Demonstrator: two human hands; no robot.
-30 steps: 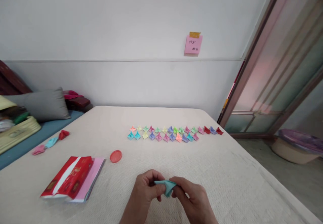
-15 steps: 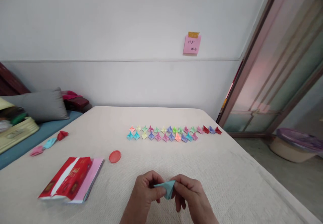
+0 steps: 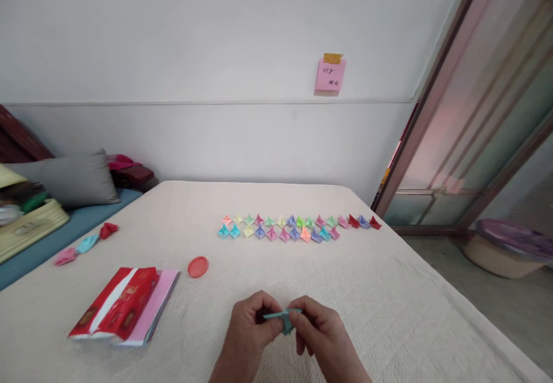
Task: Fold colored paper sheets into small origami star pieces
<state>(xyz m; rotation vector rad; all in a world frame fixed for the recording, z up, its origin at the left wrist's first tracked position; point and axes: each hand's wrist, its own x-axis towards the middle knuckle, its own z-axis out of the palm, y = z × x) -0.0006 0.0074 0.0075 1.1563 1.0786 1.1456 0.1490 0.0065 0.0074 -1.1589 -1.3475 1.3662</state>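
A small folded piece of teal paper [image 3: 286,324] is held above the near part of the covered table [image 3: 415,302]. My left hand [image 3: 253,322] pinches its left side between thumb and fingers. On the right side, my right hand [image 3: 314,324] grips it the same way, and the fingertips hide part of the folds. Beyond my hands, two rows of small folded paper pieces [image 3: 271,232] in many colours stand on the cloth.
At left, a red plastic packet [image 3: 118,305] lies on a stack of coloured paper [image 3: 159,299]. Near it is a red round lid [image 3: 197,266]. Three folded papers [image 3: 87,243] lie by the left edge. A pink note [image 3: 330,76] hangs on the wall.
My right thumb and fingers have moved inward, to the left, over the teal paper. The paper now looks narrower and shows more edge-on.
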